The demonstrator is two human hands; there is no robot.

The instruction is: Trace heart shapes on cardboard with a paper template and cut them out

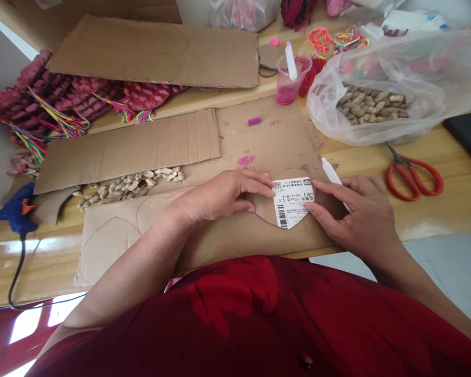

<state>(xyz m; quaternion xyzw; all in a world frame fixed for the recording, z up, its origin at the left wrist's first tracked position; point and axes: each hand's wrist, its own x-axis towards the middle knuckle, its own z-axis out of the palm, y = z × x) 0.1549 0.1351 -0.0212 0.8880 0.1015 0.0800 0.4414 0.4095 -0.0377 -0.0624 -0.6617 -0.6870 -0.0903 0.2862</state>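
Left hand (220, 196) and right hand (361, 209) hold 1 cardboard cutout (265, 210) by opposite sides, over the cardboard sheet (235, 238). It should be light, stiffish, easily creased, best gripped by its edges. Its rounded edge faces the body; its long axis seems to run side to side, fingers hiding the ends.

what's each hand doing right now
Left hand: touching the left side of the labelled cardboard piece; grip cannot be told.
Right hand: at the right edge of its white label; grip cannot be told.
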